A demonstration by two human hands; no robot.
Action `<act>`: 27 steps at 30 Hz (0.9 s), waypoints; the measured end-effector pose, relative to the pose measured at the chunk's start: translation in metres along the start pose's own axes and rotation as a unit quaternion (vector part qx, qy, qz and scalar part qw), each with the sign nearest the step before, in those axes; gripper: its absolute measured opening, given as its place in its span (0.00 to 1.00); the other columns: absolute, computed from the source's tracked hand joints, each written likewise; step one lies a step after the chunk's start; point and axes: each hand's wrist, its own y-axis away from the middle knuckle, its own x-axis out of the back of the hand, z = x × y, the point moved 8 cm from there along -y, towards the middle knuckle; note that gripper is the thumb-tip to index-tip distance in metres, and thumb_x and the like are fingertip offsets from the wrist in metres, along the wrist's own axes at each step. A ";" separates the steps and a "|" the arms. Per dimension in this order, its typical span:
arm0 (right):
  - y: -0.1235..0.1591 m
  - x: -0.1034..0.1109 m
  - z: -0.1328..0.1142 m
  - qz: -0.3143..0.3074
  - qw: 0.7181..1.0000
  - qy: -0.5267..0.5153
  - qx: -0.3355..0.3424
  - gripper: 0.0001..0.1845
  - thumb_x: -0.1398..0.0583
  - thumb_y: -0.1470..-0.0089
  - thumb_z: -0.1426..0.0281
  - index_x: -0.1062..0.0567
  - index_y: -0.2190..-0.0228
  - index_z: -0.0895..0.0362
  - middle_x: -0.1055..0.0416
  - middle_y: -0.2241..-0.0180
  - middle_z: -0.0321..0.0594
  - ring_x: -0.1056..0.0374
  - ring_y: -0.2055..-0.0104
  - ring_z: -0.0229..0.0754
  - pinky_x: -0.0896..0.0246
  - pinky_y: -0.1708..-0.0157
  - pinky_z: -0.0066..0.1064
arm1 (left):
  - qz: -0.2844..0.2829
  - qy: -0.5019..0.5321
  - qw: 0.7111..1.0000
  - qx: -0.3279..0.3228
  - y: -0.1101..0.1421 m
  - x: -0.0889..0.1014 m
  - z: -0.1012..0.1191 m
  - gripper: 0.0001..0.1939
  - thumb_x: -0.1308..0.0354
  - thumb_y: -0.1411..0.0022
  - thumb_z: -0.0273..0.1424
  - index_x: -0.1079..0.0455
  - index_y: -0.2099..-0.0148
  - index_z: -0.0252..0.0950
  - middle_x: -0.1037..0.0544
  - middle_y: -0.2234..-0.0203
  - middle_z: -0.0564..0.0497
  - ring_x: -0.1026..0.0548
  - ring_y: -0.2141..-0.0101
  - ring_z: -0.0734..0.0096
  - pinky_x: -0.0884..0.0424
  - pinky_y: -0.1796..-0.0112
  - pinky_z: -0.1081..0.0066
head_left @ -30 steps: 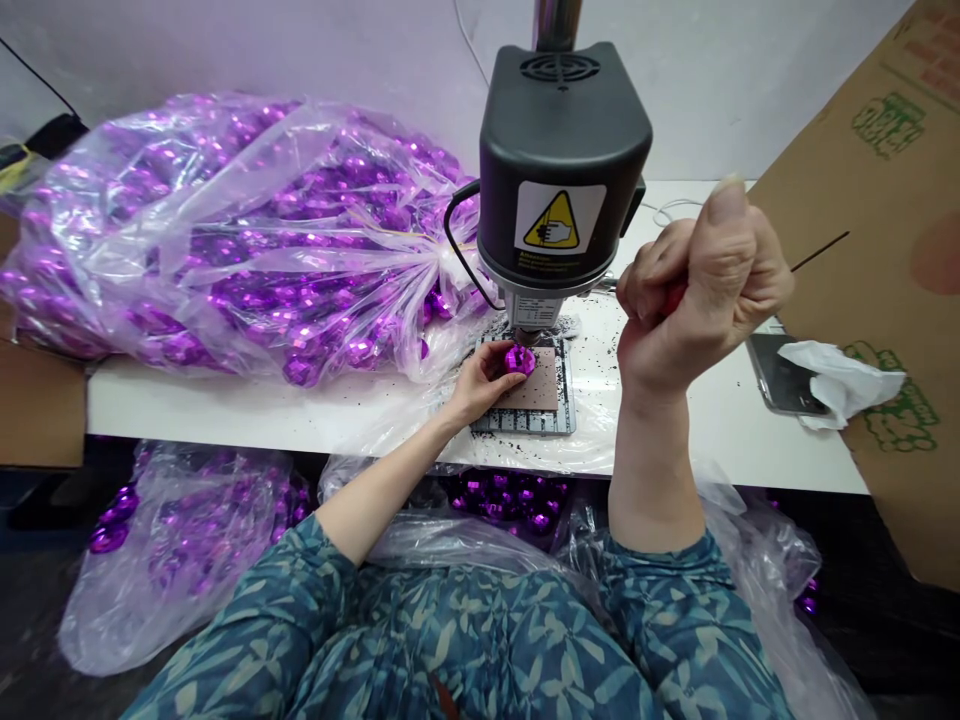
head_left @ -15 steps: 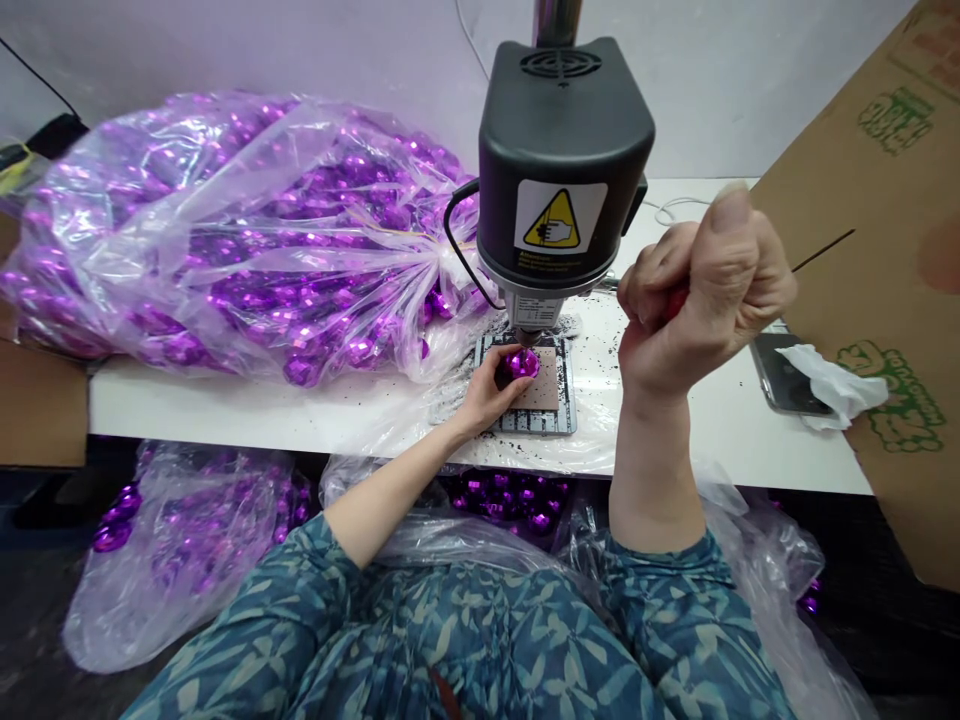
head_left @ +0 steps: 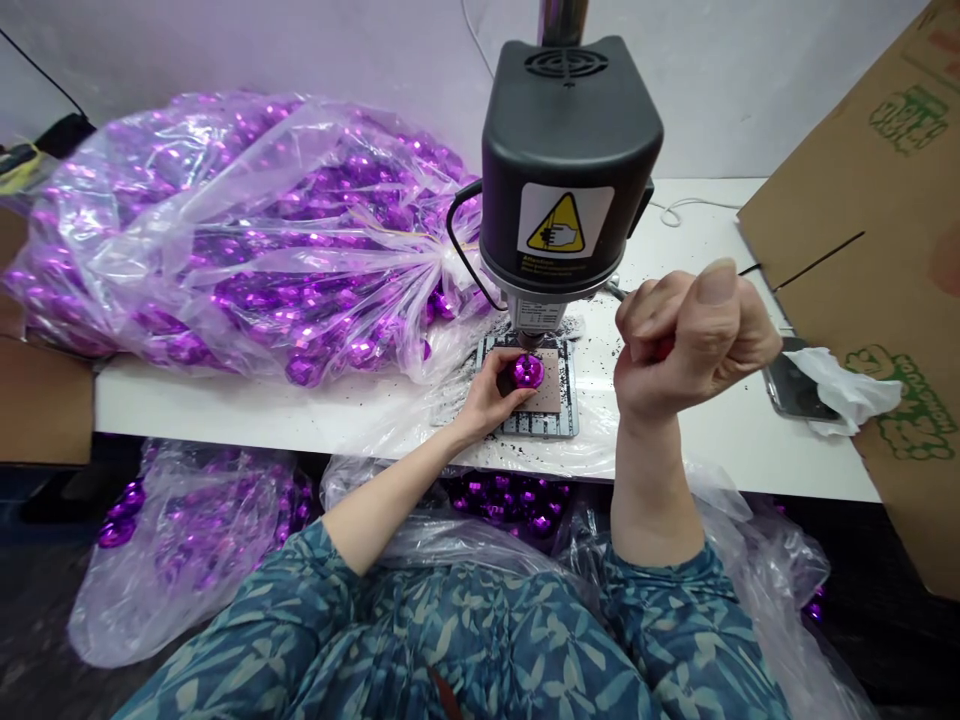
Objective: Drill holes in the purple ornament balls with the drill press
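Note:
Beneath the black drill press (head_left: 568,150), my left hand (head_left: 487,395) grips a shiny purple faceted ball (head_left: 529,371) between thumb and fingers. The ball rests on a brown board (head_left: 547,400) lying on the slotted metal base (head_left: 568,425). The chuck (head_left: 531,340) is right above the ball, and a dark spot shows on the ball's top; whether the bit is inside it I cannot tell. My right hand (head_left: 694,335) is raised at the drill's right side, its fingers wrapped round a red lever handle (head_left: 663,347) that is mostly hidden.
A big clear bag of purple balls (head_left: 300,250) fills the table's left. Dark shavings litter the white table (head_left: 225,405) around the base. At right are a phone (head_left: 799,390), a crumpled tissue (head_left: 851,390) and a cardboard box (head_left: 885,270). More bagged balls (head_left: 517,500) lie below the edge.
My right hand has come down a little with the lever handle. The ball under the chuck has shifted slightly, and a dark spot now shows on its top. My left hand keeps its grip.

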 end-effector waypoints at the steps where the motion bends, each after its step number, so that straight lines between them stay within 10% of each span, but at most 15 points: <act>1: 0.001 0.001 0.001 -0.001 1.000 -0.002 0.005 0.25 0.42 0.36 0.64 0.41 0.83 0.57 0.53 0.87 0.29 0.52 0.85 0.26 0.55 0.83 0.26 | -0.001 0.000 1.000 0.000 0.000 0.000 0.000 0.27 0.29 0.38 0.37 0.35 0.42 0.39 0.25 0.47 0.43 0.24 0.45 0.55 0.28 0.41 0.54; 19: 0.025 0.015 0.006 -0.007 0.984 -0.032 0.177 0.26 0.43 0.41 0.72 0.45 0.88 0.59 0.55 0.92 0.26 0.56 0.91 0.26 0.58 0.89 0.23 | -0.001 -0.002 1.000 0.001 -0.001 0.000 -0.001 0.27 0.29 0.38 0.37 0.34 0.42 0.38 0.25 0.47 0.42 0.24 0.45 0.56 0.27 0.43 0.55; 27: 0.008 0.004 -0.001 -0.011 0.991 -0.038 0.130 0.26 0.43 0.39 0.72 0.44 0.87 0.57 0.51 0.91 0.26 0.55 0.90 0.26 0.61 0.90 0.24 | 0.004 0.014 1.000 0.008 -0.004 -0.001 -0.001 0.27 0.29 0.39 0.39 0.34 0.43 0.38 0.24 0.47 0.42 0.23 0.46 0.56 0.26 0.43 0.55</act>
